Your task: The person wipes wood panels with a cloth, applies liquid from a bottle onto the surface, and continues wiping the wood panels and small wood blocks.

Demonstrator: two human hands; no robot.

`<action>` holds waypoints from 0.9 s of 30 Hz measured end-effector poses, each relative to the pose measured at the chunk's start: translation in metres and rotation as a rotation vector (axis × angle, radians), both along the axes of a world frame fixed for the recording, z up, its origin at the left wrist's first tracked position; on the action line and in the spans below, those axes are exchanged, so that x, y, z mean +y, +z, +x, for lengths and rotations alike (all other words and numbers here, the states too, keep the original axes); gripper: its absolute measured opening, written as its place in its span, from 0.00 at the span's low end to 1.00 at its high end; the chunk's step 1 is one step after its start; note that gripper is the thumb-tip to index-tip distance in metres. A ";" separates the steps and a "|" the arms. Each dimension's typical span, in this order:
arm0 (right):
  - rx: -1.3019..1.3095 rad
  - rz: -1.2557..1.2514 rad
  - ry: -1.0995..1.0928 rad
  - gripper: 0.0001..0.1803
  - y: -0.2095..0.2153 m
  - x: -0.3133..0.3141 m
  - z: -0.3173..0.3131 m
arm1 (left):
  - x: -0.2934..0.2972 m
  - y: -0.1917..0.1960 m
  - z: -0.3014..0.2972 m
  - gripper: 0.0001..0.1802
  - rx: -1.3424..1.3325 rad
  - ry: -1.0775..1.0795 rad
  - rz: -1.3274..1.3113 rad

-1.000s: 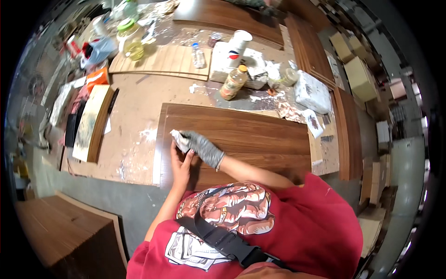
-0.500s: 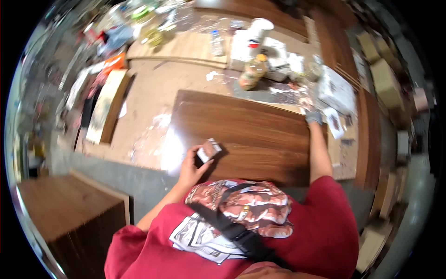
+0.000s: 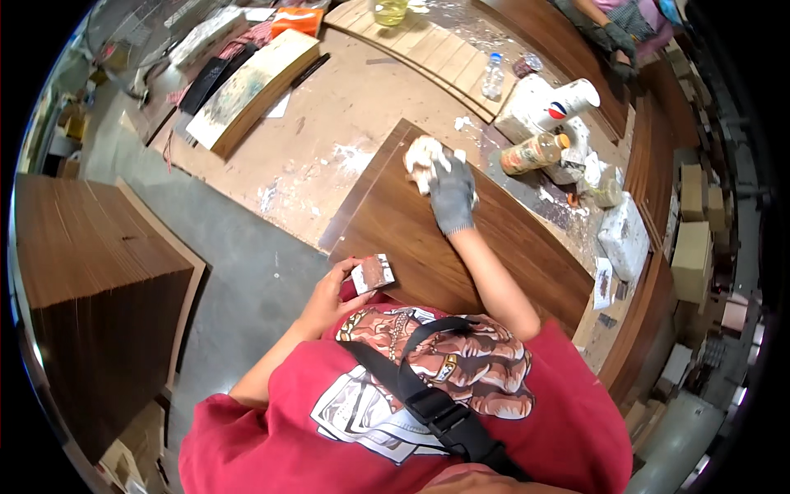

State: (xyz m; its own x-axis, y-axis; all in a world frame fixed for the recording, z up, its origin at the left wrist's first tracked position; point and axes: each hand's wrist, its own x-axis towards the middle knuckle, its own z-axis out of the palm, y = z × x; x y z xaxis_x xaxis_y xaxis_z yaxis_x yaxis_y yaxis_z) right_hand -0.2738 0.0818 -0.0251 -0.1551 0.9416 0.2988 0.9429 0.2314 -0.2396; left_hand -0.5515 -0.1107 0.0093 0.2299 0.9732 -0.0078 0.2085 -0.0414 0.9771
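A dark brown wood-grain board lies on the worktable in front of me. Across its far left part, my right hand, in a grey glove, presses a crumpled whitish rag against the surface. My left hand is bare and grips a small block at the board's near edge. The block's upper face is white with a brown smear; what it is made of I cannot tell. Fingers cover its left side.
Beyond the board stand a bottle with an orange cap, a white cup and a small clear bottle. A stained wood block lies far left. Stacked brown panels stand left. Another person's gloved hands show at upper right.
My right hand has moved from beyond the board's right edge to its far left part, now with the rag under it. The view has turned. My left hand still holds the block.
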 end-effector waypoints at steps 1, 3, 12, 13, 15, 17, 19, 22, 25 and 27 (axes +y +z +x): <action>-0.011 0.126 0.022 0.19 -0.002 0.022 -0.014 | -0.001 -0.003 -0.002 0.36 0.016 -0.007 -0.007; -0.036 0.051 0.008 0.22 -0.003 0.067 -0.031 | -0.002 -0.009 -0.004 0.37 0.045 -0.036 -0.017; -0.524 -0.286 0.274 0.28 0.005 -0.010 -0.090 | -0.002 -0.017 -0.009 0.39 -0.001 -0.085 0.021; -0.180 -0.308 0.337 0.28 0.010 -0.020 -0.089 | -0.002 -0.017 -0.010 0.38 -0.023 -0.074 0.036; -0.242 -0.290 0.352 0.27 0.021 -0.022 -0.081 | -0.001 -0.016 -0.008 0.36 -0.052 -0.061 0.014; 0.245 -0.382 0.270 0.25 0.029 0.010 -0.076 | 0.000 -0.016 -0.010 0.36 -0.024 -0.080 -0.005; -0.124 -0.053 0.209 0.23 0.032 0.032 -0.078 | 0.001 -0.017 -0.011 0.36 -0.048 -0.094 -0.031; 0.830 -0.605 0.134 0.25 0.026 0.012 -0.098 | 0.005 -0.021 -0.013 0.36 -0.034 -0.109 0.040; -0.251 -0.092 0.513 0.26 0.015 -0.064 -0.109 | 0.006 -0.025 -0.012 0.35 -0.035 -0.098 0.117; -0.162 -0.023 0.586 0.27 0.007 -0.069 -0.098 | 0.005 -0.027 -0.012 0.35 -0.034 -0.092 0.151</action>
State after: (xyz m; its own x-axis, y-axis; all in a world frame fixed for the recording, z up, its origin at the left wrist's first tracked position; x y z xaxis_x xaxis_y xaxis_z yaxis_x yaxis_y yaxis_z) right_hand -0.3718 0.0128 -0.0184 -0.6912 0.6920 0.2083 0.6853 0.7191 -0.1150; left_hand -0.5635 -0.1058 -0.0174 0.3153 0.9377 0.1460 0.1638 -0.2053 0.9649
